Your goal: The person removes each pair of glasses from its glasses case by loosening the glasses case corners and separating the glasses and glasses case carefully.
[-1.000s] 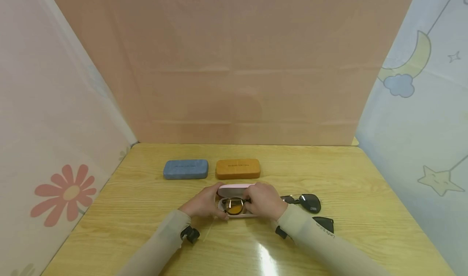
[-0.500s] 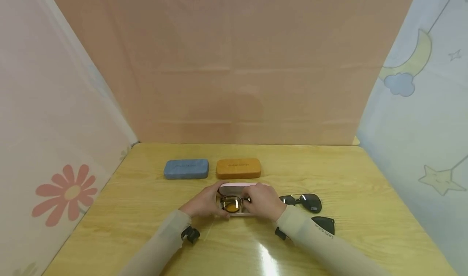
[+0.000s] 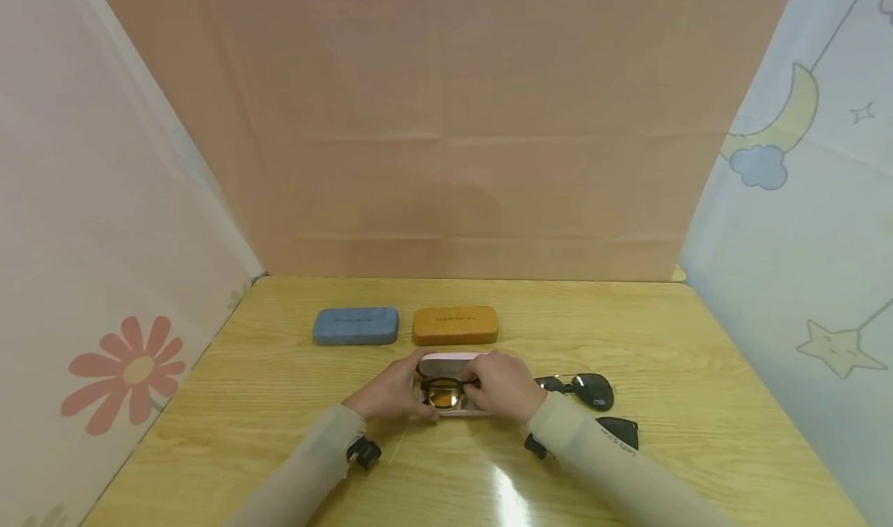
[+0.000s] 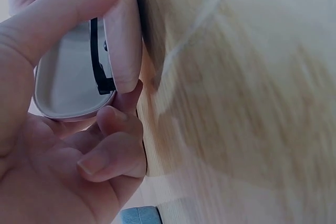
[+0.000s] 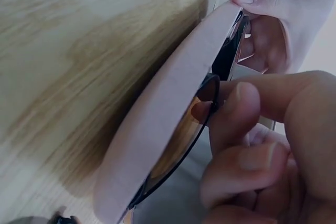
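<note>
An open pink glasses case stands in the middle of the table, its grey lining showing. My left hand grips its left end. In the left wrist view the thumb lies over the case's pink front wall and the other fingers curl round the end. Black-framed glasses with amber lenses sit partly inside the case, and one black end of the frame shows there. My right hand pinches the glasses near the bridge between thumb and finger, hiding their right half in the head view.
A blue glasses case and an orange glasses case, both closed, lie behind. Right of my right hand lie dark sunglasses. Another dark, flat item is partly covered by my right sleeve.
Within the pink case the glasses have shifted slightly left and tilted, so that the upper black rim shows more. Both hands keep their hold and have barely moved.
</note>
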Available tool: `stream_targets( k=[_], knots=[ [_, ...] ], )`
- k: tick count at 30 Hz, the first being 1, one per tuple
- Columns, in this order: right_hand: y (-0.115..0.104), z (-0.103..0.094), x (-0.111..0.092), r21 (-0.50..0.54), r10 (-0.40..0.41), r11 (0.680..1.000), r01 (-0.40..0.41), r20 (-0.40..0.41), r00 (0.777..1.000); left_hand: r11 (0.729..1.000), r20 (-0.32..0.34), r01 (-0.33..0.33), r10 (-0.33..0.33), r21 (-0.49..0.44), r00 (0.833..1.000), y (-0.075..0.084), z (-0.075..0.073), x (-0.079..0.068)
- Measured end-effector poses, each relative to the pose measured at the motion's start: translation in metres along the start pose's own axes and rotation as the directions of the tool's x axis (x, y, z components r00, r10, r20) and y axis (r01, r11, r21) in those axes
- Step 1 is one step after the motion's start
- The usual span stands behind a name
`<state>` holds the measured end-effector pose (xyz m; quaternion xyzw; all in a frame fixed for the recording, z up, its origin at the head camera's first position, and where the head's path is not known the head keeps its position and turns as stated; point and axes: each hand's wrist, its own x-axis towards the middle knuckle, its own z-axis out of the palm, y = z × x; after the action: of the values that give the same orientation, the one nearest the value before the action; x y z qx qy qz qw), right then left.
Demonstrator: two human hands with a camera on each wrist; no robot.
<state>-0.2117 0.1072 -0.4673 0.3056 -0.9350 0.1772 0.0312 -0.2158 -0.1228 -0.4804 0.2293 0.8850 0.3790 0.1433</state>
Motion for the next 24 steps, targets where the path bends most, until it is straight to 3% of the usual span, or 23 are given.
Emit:
stream_targets(
  k=[10, 18, 24],
  knots=[
    [0.0011, 0.0029, 0.0036, 0.005, 0.035, 0.999, -0.035, 0.03, 0.999, 1.0, -0.004, -0.004, 0.004, -0.019, 1.0, -0.0022, 0.0008, -0.0012],
    [0.0003, 0.0083, 0.004, 0.002, 0.002, 1.0, -0.002, 0.027, 1.0, 1.0, -0.005, -0.009, 0.009, -0.03, 1.0, -0.0044, -0.0005, -0.007],
    [0.0025, 0.0032, 0.0067, -0.014, -0.014, 1.0, 0.015, 0.004, 1.0, 0.999, -0.021, -0.036, 0.036, -0.001, 0.999, -0.0052, -0.003, 0.0002]
  ],
)
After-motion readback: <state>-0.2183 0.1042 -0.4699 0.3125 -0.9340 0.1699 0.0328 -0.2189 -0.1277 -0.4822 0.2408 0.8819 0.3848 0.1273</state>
